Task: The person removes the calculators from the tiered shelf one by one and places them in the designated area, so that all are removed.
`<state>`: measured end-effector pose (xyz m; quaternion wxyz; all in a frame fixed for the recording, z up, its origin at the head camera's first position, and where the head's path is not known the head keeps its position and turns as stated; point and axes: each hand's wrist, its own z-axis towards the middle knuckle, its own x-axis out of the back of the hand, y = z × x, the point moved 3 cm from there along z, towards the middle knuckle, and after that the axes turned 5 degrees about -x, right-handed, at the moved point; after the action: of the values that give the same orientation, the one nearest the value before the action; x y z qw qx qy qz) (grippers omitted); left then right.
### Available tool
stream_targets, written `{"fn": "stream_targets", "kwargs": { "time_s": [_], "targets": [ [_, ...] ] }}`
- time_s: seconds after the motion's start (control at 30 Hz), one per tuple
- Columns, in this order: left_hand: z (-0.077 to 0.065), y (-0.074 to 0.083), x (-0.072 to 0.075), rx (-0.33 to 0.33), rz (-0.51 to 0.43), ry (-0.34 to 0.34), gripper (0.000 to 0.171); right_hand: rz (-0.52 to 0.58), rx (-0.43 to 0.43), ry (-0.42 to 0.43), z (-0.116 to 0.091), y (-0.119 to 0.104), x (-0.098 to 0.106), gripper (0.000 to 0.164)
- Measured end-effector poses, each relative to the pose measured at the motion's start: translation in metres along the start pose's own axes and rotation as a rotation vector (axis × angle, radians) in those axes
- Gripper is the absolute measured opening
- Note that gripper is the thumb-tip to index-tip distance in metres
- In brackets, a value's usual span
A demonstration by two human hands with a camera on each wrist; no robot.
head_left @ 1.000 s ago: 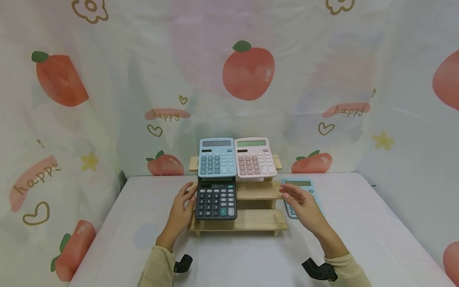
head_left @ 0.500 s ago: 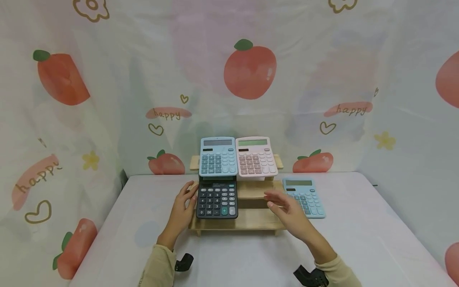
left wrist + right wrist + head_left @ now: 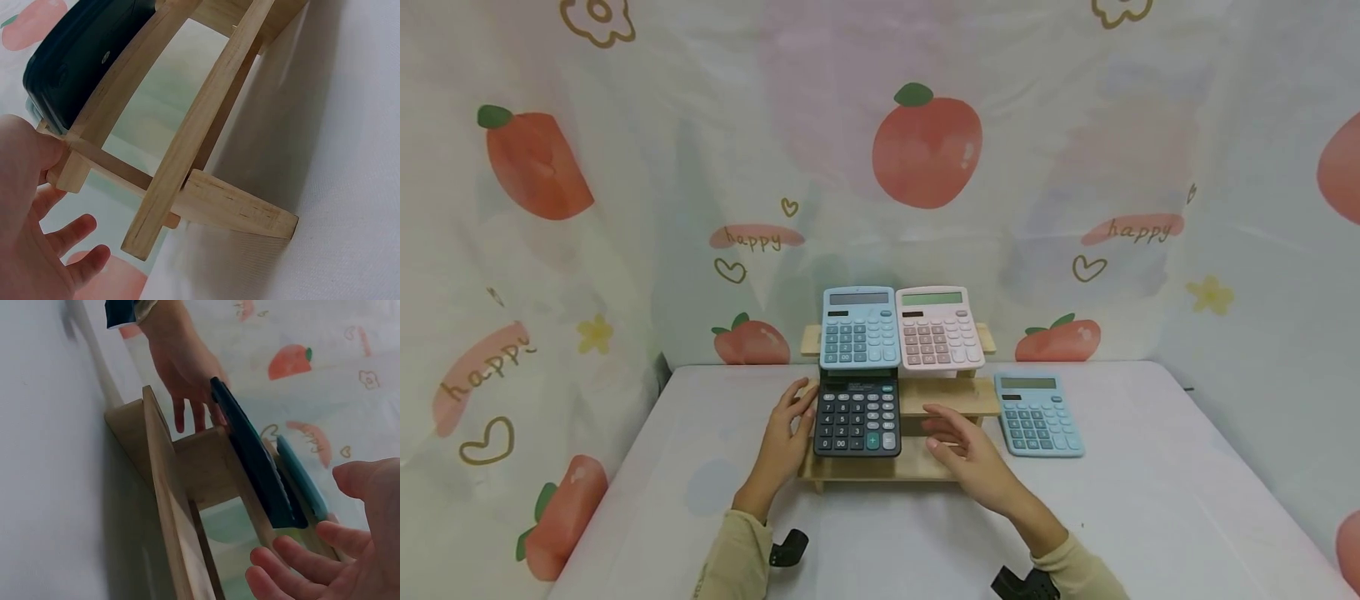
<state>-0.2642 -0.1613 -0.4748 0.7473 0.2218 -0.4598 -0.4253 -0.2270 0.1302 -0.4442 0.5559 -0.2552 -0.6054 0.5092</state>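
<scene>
A three-tier wooden display stand (image 3: 947, 398) stands on the table. A black calculator (image 3: 857, 421) leans on its left side, below a light-blue calculator (image 3: 860, 329) and a pink calculator (image 3: 940, 329) on the top tier. My left hand (image 3: 781, 446) holds the stand's left end with thumb and finger, beside the black calculator; the other fingers spread loosely in the left wrist view. My right hand (image 3: 973, 462) hovers in front of the right half of the lower tiers, fingers relaxed and slightly bent, holding nothing. A second light-blue calculator (image 3: 1040, 415) lies on the table, right of the stand.
The white-covered table (image 3: 1150, 500) stretches out around the stand. Behind it hangs a fruit-printed cloth (image 3: 1030, 167). A black camera mount (image 3: 790, 548) sits at the left wrist, another black mount (image 3: 1026, 583) at the right.
My right hand has moved left, away from the light-blue calculator on the table, to the front of the stand. The left hand stays at the stand's left end.
</scene>
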Motion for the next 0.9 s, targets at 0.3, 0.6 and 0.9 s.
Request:
{"fn": "stream_targets", "kwargs": {
  "time_s": [0.3,0.6,0.9],
  "targets": [
    [0.0,0.002,0.002,0.026,-0.01,-0.014,0.039,0.097,0.006,-0.06,0.013,-0.003,-0.017,0.057],
    [-0.002,0.003,0.001,0.014,-0.016,-0.002,0.038,0.162,-0.025,-0.087,0.023,-0.001,-0.029,0.063],
    [0.0,0.001,0.001,0.051,-0.033,-0.019,0.039,0.197,0.018,-0.115,0.028,-0.003,-0.036,0.063]
  ]
}}
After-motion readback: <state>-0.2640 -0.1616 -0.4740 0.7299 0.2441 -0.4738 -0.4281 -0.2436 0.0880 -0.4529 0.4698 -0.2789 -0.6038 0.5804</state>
